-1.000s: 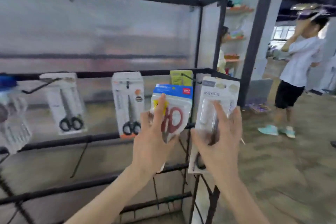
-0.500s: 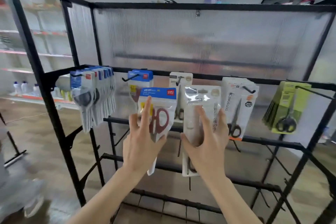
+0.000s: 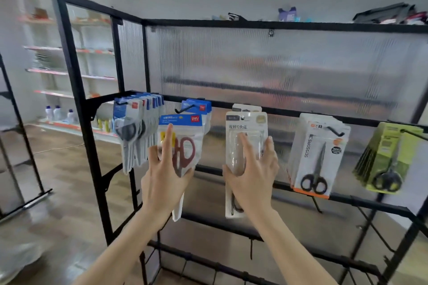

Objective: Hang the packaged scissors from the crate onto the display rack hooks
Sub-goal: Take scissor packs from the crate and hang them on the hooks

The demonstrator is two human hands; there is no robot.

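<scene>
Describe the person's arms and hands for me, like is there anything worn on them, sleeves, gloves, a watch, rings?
Both arms are bare as far as the picture shows: no sleeves in view. The left hand and right hand wear no gloves. No watch or band shows on either wrist, and no rings show on the fingers. Only the backs of the hands face the camera.
</scene>
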